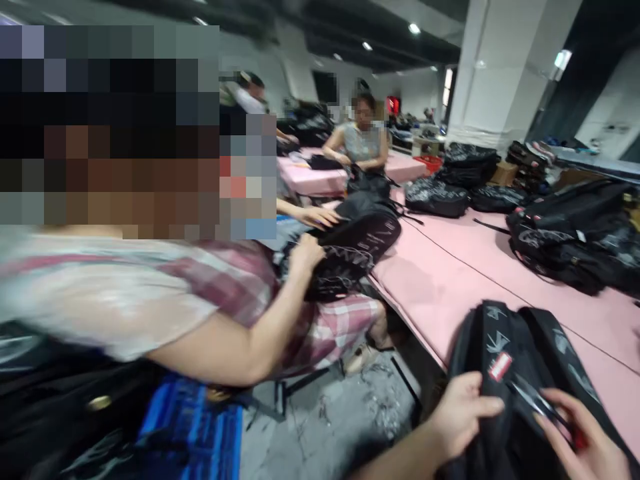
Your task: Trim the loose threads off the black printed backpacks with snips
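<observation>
A black backpack (520,353) with white print and a small red label lies at the near edge of the pink table (450,280). My left hand (463,413) grips its left edge, fingers curled on the fabric. My right hand (583,433) is closed on small scissors (543,403) with a red handle, their blades pointing at the backpack near the label.
A seated person in a plaid shirt at left handles another black backpack (355,250). A second seated person (363,140) works further back. Piles of black backpacks (575,233) lie at the table's far side. A blue crate (195,427) stands at lower left. Thread scraps litter the floor.
</observation>
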Available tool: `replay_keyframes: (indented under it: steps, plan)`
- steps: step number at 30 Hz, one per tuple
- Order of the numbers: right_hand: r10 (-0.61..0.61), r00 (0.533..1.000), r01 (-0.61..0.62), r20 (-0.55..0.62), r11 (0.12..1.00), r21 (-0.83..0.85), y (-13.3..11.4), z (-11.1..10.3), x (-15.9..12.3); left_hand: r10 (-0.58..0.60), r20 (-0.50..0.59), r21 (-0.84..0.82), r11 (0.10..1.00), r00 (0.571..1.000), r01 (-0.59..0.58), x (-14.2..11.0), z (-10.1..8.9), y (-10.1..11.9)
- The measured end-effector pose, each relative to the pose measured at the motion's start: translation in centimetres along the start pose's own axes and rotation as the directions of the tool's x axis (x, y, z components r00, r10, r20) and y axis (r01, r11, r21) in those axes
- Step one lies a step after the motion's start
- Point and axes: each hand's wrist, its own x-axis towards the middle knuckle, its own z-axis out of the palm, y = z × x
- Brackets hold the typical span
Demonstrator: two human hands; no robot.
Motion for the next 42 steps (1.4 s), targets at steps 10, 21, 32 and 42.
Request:
replay_keyframes:
  steps: [10, 21, 32, 42]
  plan:
    - [-0.179, 0.981, 0.183, 0.071, 0.982, -0.043, -2.0, -1.1, 1.3, -0.121, 0.048, 0.084, 0.99, 0.992, 0.116, 0.5, 0.8, 2.6]
    - [-0.368, 0.925, 0.379, 0.1, 0.914, -0.145, -2.5, 0.3, 2.5, -0.057, 0.042, 0.134, 0.99, 0.997, 0.051, 0.5, 0.9, 1.8]
    - [-0.513, 0.837, 0.545, 0.19, 0.754, -0.367, -2.5, 0.3, 1.5, -0.02, 0.033, 0.223, 0.975, 0.999, 0.012, 1.0, 0.7, 1.4]
    - [-0.427, 0.894, 0.447, 0.134, 0.86, -0.246, -3.0, 0.2, 1.7, 0.05, 0.062, 0.254, 0.965, 0.997, -0.064, 1.0, 0.8, 1.4]
